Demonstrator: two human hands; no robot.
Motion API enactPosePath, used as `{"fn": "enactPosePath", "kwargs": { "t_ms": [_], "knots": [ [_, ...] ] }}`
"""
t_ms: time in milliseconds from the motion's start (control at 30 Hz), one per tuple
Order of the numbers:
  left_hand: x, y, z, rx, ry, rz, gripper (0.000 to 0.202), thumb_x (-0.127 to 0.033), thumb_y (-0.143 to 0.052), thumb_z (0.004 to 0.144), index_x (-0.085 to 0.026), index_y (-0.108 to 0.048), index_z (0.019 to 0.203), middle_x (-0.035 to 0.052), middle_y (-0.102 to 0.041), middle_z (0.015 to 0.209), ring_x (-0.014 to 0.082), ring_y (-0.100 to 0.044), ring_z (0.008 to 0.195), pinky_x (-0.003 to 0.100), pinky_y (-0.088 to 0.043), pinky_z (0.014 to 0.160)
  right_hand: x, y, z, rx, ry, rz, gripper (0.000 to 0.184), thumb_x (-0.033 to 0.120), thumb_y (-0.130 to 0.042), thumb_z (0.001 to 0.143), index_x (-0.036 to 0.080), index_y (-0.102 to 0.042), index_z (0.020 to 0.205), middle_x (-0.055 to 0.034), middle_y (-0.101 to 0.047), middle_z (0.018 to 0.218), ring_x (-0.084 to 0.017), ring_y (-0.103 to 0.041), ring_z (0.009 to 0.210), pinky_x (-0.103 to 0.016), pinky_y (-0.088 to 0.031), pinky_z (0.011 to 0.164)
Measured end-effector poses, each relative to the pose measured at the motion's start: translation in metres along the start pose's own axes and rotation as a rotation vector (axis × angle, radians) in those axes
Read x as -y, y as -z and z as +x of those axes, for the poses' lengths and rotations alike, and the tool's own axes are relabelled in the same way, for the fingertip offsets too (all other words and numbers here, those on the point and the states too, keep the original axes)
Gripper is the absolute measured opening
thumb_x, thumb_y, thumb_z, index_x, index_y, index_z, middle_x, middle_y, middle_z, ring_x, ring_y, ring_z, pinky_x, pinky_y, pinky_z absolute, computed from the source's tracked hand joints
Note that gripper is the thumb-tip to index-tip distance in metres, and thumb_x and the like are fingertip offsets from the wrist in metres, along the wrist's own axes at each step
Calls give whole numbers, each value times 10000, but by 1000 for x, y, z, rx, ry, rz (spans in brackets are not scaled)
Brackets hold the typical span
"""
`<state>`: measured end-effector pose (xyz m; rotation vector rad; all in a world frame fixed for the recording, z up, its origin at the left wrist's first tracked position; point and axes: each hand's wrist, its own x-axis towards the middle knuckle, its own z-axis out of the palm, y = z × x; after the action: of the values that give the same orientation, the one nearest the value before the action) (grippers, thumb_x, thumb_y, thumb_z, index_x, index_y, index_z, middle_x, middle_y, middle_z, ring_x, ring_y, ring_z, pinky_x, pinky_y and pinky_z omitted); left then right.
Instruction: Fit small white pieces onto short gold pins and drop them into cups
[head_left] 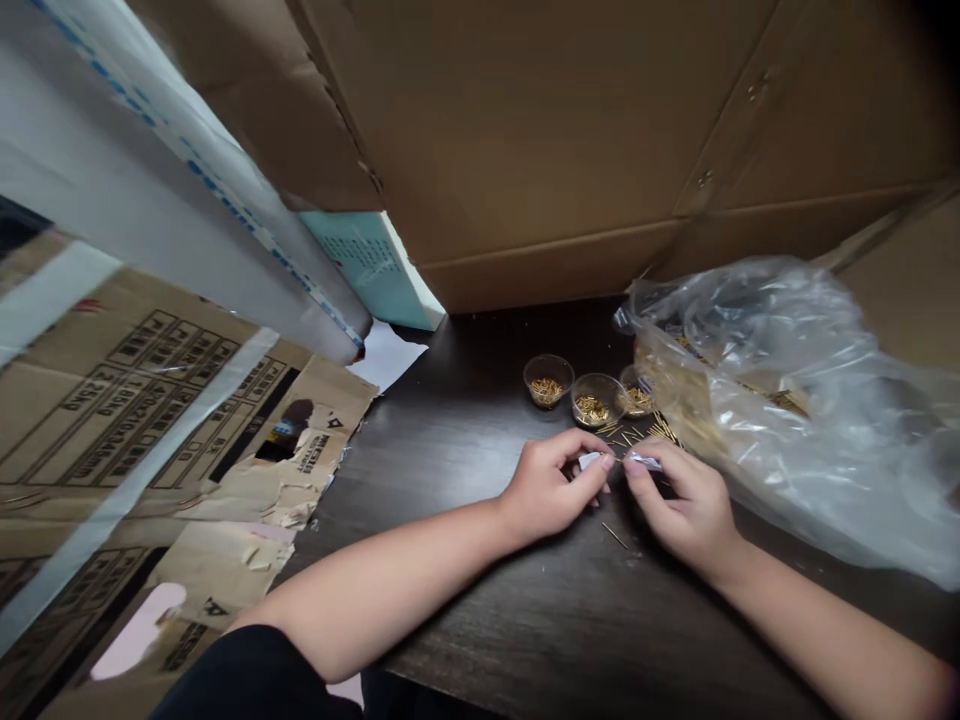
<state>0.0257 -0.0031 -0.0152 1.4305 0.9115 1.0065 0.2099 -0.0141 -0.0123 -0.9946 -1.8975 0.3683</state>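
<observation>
My left hand (555, 488) and my right hand (684, 505) meet over the dark table, fingertips pinched. A thin brass-coloured pin (619, 459) spans the small gap between them, an end in each pinch. White wrapping, perhaps paper or tape, shows at the fingertips of both hands; its exact kind is unclear. Just beyond my fingers lie several loose brass pins (630, 436). A single pin (615, 536) rests on the table, nearer to me. Behind the hands stand three clear plastic cups, the left cup (548, 365), the middle cup (600, 382) and the right cup (637, 376), holding small brass pieces.
A large clear plastic bag (810, 350) with brass pins inside covers the table's right side. Brown cardboard (562, 130) walls off the back. At left stand a printed carton (150, 400) and a pale blue printed card (367, 260). The dark table (420, 470) extends toward me.
</observation>
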Motion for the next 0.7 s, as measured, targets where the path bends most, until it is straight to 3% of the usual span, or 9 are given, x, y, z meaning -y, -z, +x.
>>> {"fn": "enactPosePath", "kwargs": {
  "t_ms": [300,400,500,600,667,700],
  "knots": [
    [-5,4,0,-75,47,-12,363,-498,-615,916,-145,-638,994,3,-659,673,81,-593,488,180,-469,480,8,-1,3,-112,120,-102,96,88,-567,923,182,-585,927,-35,-621,784,-152,-609,685,-283,-518,629],
    [-10,8,2,-102,44,39,372,-507,-597,924,-149,-641,1011,6,-668,684,80,-569,493,181,-444,481,27,17,7,-112,209,-135,140,77,-584,902,192,-590,981,-37,-643,808,-165,-639,722,-293,-533,659],
    [-24,16,5,-6,28,117,314,-454,-612,928,-152,-673,987,4,-681,677,83,-569,512,192,-447,530,44,53,14,-220,267,-342,178,83,-621,882,197,-610,1018,-38,-672,845,-172,-653,758,-295,-520,700],
    [-45,36,8,245,-63,423,215,-356,-606,944,-179,-728,944,17,-730,796,119,-654,686,227,-485,676,40,95,23,-357,92,-637,18,219,-628,915,205,-633,904,-38,-677,820,-184,-633,709,-316,-474,667],
    [-57,56,7,328,-115,656,157,-302,-637,926,-200,-757,924,26,-748,885,152,-679,826,254,-482,766,27,118,27,-308,-109,-742,236,341,-527,983,227,-605,791,-26,-634,738,-196,-585,648,-329,-398,589],
    [-62,69,5,316,-118,784,143,-291,-653,914,-204,-767,915,35,-744,904,166,-674,856,267,-478,784,20,127,29,-201,-214,-779,299,385,-471,1007,239,-589,775,-28,-622,730,-208,-562,640,-331,-357,566]
  ]
}}
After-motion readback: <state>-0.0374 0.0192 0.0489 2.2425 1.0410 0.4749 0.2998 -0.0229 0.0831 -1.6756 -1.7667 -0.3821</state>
